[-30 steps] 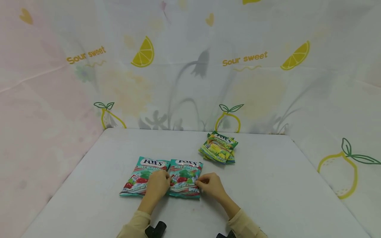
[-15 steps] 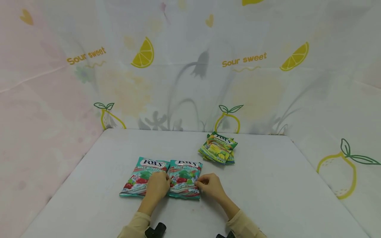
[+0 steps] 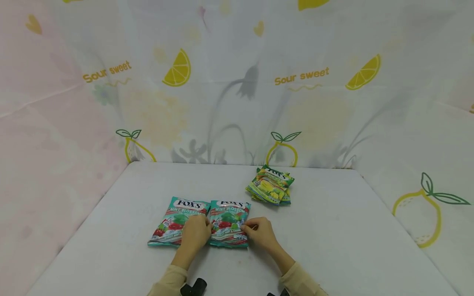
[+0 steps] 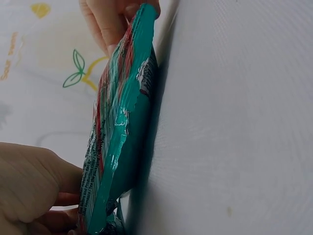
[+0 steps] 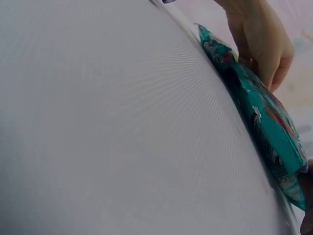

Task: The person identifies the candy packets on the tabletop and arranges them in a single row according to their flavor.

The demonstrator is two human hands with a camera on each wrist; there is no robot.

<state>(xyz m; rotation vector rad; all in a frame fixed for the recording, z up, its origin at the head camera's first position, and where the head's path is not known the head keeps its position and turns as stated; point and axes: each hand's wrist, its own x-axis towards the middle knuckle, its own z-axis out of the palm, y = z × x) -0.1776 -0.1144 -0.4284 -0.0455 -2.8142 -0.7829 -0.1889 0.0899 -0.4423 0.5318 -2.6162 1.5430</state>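
Two teal Fox's Mint Blossom bags lie side by side on the white table, the left bag [image 3: 174, 222] and the right bag [image 3: 227, 222]. Curled fingers of my left hand [image 3: 195, 233] pinch the right bag's left edge, and the hand covers part of the left bag. At the right bag's right edge, my right hand [image 3: 262, 234] pinches it between thumb and fingers. The left wrist view shows the teal bag [image 4: 122, 117] nearly flat on the table, with my left hand [image 4: 34, 186] at its near end. In the right wrist view, the bag [image 5: 274, 127] lies between both hands.
Yellow-green Fox's bags [image 3: 270, 186] lie in an overlapping pile toward the back of the white table [image 3: 326, 230]. A printed cloth backdrop [image 3: 229, 102] with lemons stands behind the table and along its sides.
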